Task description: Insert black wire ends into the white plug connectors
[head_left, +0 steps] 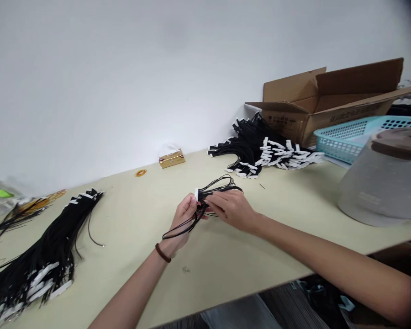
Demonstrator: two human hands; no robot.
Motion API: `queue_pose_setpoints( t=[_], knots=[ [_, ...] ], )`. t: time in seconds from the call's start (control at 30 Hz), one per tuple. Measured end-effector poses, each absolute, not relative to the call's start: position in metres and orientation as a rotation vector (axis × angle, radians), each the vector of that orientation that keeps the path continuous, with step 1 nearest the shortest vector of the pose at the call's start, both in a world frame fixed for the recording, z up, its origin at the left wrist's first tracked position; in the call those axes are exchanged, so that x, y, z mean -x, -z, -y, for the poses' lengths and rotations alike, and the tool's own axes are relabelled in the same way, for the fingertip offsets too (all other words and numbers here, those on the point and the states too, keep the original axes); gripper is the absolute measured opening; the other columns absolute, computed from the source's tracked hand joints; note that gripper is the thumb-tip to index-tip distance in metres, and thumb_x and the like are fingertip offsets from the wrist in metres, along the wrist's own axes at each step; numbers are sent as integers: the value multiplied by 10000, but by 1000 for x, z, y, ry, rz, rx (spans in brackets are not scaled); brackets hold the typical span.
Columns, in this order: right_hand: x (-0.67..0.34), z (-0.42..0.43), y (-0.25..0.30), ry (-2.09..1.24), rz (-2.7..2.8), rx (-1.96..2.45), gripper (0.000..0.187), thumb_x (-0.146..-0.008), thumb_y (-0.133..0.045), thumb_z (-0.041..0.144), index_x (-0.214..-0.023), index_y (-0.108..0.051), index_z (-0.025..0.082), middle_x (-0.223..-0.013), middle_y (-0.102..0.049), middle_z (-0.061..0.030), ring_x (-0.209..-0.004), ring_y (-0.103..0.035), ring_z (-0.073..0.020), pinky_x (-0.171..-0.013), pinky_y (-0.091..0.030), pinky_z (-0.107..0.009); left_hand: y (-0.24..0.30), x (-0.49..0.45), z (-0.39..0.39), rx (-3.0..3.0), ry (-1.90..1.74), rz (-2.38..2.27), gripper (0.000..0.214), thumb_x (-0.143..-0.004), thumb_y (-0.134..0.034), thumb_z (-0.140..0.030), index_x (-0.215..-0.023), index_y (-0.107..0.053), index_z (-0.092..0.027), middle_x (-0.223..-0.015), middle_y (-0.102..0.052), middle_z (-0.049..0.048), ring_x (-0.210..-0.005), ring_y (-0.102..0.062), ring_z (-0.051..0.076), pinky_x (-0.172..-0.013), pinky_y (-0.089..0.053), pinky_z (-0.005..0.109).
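Wire bundle (202, 196), one, gripped by left hand (182, 220) and right hand (233, 209) fingers, one cardboard box (332, 103)

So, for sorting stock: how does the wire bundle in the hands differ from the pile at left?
The held bundle is a few wires; the left pile holds very many. The held bundle is looped between left hand and right hand; the left pile lies stretched out on the table. Both: black wires, white connectors.

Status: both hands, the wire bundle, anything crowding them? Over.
Left hand, right hand both gripping black wire bundle. White connector by left hand. Bigger wire piles apart: left pile, back-right pile.
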State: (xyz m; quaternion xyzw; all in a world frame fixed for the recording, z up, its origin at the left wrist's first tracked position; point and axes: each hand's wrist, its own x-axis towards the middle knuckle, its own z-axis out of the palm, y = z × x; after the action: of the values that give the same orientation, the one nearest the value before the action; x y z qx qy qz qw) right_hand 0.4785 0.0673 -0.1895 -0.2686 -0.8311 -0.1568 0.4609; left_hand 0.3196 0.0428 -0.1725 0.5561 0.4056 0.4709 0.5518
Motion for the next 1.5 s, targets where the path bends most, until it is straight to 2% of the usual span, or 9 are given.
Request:
queue_pose_setpoints(
  t=[0.27,0.47,0.7,0.87,1.13,1.23,1.33,1.43,1.5],
  knots=[
    [-478,-67,189,380,2048,671,206,-885,-400,176,-736,-542,163,-592,-496,21,-505,-394,-76,-512,-236,-223,174,-320,-43,-1273,-1110,-943,322,-781,-480,-478,-754,-483,-157,-758,-497,0,-670,-467,85,-602,-451,217],
    [-479,-66,188,357,2048,668,187,-896,-406,200,-801,-563,164,-633,-535,11,-526,-434,-79,-528,-271,-223,171,-320,-41,-1229,-1110,-939,340,-762,-501,-502,-805,-503,-165,-869,-608,40,-718,-567,120,-608,-460,234],
    [-481,-68,183,307,2032,701,170,-900,-412,191,-894,-580,163,-684,-550,-12,-652,-487,-112,-588,-336,-227,175,-315,-44,-1071,-1190,-868,298,-801,-478,-440,-930,-528,-176,-1100,-608,81,-783,-632,149,-629,-455,253],
    [-485,-73,180,383,1925,757,141,-870,-478,210,-963,-580,181,-853,-575,-61,-799,-468,-169,-673,-385,-274,175,-311,-48,-984,-1252,-899,272,-800,-487,-406,-932,-530,-172,-1128,-607,91,-758,-642,158,-643,-462,270],
    [-498,-87,179,235,1911,877,395,-765,-572,147,-1152,-510,197,-1066,-521,-106,-1000,-431,-257,-827,-408,-398,172,-313,-44,-1099,-1186,-952,315,-786,-488,-456,-875,-527,-156,-1040,-639,97,-656,-631,142,-553,-442,246],
    [-497,-89,181,77,2047,825,443,-762,-594,178,-1191,-486,194,-1018,-565,-90,-971,-479,-240,-845,-399,-404,169,-318,-42,-1186,-1123,-1026,366,-755,-502,-511,-824,-512,-152,-938,-652,78,-575,-603,122,-491,-410,226],
    [-493,-85,178,-202,2081,780,419,-779,-609,291,-1169,-516,172,-958,-601,-73,-876,-537,-198,-791,-421,-347,167,-321,-41,-1235,-1121,-1073,391,-739,-492,-550,-796,-476,-163,-832,-638,46,-540,-574,108,-479,-412,221],
    [-492,-77,167,-709,2004,754,352,-752,-630,356,-1046,-593,167,-884,-617,-41,-760,-556,-155,-682,-425,-270,168,-317,-45,-1331,-1178,-1153,388,-760,-438,-563,-827,-452,-180,-806,-604,28,-569,-578,126,-503,-438,247],
    [-493,-72,158,-1135,1919,741,303,-741,-628,374,-952,-622,157,-711,-587,1,-595,-513,-110,-551,-380,-223,172,-308,-52,-1522,-1164,-1294,390,-764,-434,-551,-904,-470,-188,-918,-599,56,-681,-601,162,-584,-475,298]
  ],
)
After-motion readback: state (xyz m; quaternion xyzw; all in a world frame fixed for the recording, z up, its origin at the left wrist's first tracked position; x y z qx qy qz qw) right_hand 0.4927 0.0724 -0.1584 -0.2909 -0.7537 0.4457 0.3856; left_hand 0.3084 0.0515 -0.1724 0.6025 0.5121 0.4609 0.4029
